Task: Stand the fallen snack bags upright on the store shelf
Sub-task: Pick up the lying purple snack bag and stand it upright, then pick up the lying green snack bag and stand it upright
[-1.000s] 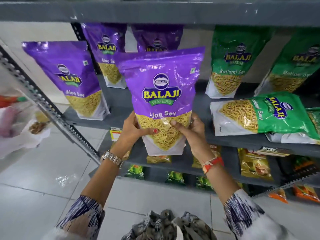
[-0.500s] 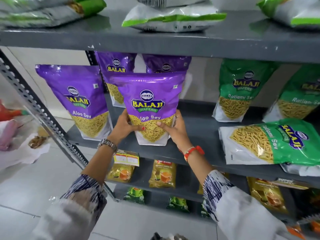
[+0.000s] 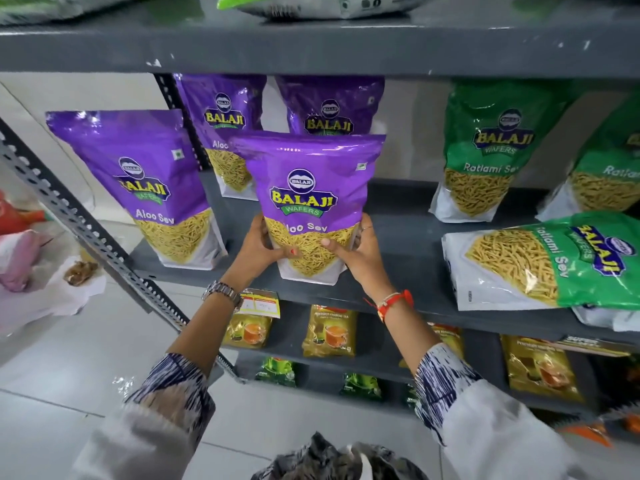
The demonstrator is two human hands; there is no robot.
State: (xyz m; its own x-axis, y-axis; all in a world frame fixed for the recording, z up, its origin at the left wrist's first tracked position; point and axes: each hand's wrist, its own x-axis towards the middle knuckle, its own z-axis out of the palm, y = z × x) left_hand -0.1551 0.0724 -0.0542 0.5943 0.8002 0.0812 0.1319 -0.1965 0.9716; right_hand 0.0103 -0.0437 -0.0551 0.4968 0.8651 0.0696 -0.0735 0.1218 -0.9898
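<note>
A purple Aloo Sev bag [image 3: 310,188] stands upright on the grey shelf [image 3: 398,244], near its front edge. My left hand [image 3: 258,245] grips its lower left side and my right hand [image 3: 356,252] grips its lower right side. Three more purple bags stand upright: one at the left [image 3: 138,181] and two behind [image 3: 221,123], [image 3: 332,109]. To the right, a green Ratlami Sev bag [image 3: 540,261] lies flat on its side at the shelf's front, on top of another fallen bag [image 3: 602,318]. Two green bags [image 3: 491,150], [image 3: 609,174] stand upright behind it.
The shelf above [image 3: 311,46] carries fallen bags lying flat. Lower shelves hold yellow tea packets [image 3: 329,332] and small green packets [image 3: 277,372]. A slanted perforated metal upright [image 3: 86,230] runs along the left. White cloth and items lie on the tiled floor at left.
The purple bag went from held in the air in front of the shelf to standing with its base on the shelf. Both hands stayed on its lower sides.
</note>
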